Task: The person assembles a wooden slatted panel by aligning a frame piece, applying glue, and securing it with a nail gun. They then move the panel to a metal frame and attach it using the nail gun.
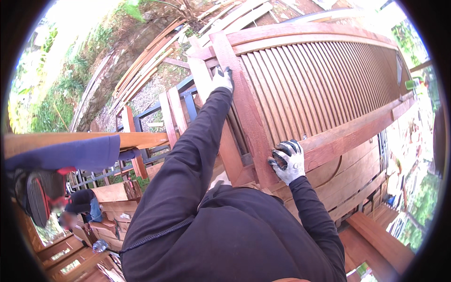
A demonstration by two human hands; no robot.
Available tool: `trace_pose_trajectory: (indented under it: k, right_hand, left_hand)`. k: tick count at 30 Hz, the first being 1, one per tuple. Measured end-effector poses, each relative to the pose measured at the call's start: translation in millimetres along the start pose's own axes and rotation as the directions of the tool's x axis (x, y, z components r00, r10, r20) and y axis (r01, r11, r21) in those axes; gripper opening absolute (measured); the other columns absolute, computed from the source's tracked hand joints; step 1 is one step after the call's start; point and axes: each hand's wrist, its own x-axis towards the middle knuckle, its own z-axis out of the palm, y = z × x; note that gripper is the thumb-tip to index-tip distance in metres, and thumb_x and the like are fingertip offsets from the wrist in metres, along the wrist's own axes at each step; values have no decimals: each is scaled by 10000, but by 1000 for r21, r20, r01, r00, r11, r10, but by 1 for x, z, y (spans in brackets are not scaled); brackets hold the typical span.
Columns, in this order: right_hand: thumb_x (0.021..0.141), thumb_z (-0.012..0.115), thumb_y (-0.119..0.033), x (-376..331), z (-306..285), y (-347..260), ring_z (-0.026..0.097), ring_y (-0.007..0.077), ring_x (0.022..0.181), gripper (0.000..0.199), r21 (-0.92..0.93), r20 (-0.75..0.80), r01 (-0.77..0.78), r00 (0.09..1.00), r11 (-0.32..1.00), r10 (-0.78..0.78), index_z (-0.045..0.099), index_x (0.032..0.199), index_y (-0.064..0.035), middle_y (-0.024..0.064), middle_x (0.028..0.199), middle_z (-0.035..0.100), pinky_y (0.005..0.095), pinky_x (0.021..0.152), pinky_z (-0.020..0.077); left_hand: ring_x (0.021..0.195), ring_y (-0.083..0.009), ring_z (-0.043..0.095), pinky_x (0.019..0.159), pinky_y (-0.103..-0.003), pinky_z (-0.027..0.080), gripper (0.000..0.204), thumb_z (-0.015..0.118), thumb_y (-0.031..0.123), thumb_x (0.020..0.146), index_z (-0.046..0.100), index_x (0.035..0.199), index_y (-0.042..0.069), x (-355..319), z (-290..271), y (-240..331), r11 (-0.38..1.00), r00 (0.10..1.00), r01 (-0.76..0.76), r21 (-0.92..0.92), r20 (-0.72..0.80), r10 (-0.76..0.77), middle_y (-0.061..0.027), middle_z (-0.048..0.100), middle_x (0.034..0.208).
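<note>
A large reddish-brown wooden louvered panel [319, 89] lies in front of me, its many parallel slats framed by broad rails. My left hand [223, 79], in a white glove with dark fingertips, is closed at the far part of the panel's end rail, along its outer edge. Near the corner closest to me, my right hand [289, 162] rests on the same frame in a matching glove. Its fingers are curled, and a small brownish patch shows between thumb and fingers; whether that is a held thing or the soiled glove is unclear.
More framed wood with plank boards [347, 188] lies beneath the panel. Long timber strips [150, 61] lie on the ground at far left. A blue metal frame [190, 103] stands left of the panel. A person [87, 207] is at lower left, near a hanging blue cloth [66, 152].
</note>
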Motion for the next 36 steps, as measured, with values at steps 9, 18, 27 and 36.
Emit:
trace_pose_trajectory:
  k: [9, 18, 27, 36]
  right_hand:
    - [753, 811, -278, 0, 6, 5, 573, 314, 1081, 239, -28, 19, 15, 1000, 1000, -14, 707, 916, -138, 56, 1036, 631, 491, 990, 417]
    - [798, 780, -317, -11, 14, 16, 566, 316, 1146, 289, -40, 35, -1, 999, 999, 3, 731, 1016, -134, 70, 1128, 650, 482, 1044, 396]
    - [758, 776, -248, -13, 17, 24, 565, 313, 1148, 310, -54, 44, 22, 999, 998, -20, 728, 1042, -133, 73, 1137, 652, 471, 1050, 396]
    - [744, 776, -241, -14, 18, 25, 561, 317, 1160, 324, -61, 40, 27, 999, 998, -25, 722, 1049, -145, 73, 1144, 650, 473, 1060, 393]
  left_hand:
    - [1364, -413, 478, 1158, -387, 374, 1110, 775, 458, 820, 126, 1566, -48, -112, 7, 50, 982, 985, 156, -109, -53, -162, -330, 414, 1500]
    - [1412, -331, 446, 1161, -402, 390, 1276, 852, 506, 724, 50, 1599, 37, -154, -13, 77, 945, 942, 322, 62, 74, -327, -224, 325, 1595]
    - [1459, -319, 377, 1190, -378, 349, 1226, 844, 451, 752, 75, 1585, -17, -149, -3, 75, 953, 951, 300, 42, 61, -302, -238, 275, 1614]
    - [1501, -318, 289, 1229, -349, 270, 1240, 863, 426, 737, 76, 1574, -41, -151, -8, 75, 954, 950, 298, -37, 103, -293, -259, 260, 1610]
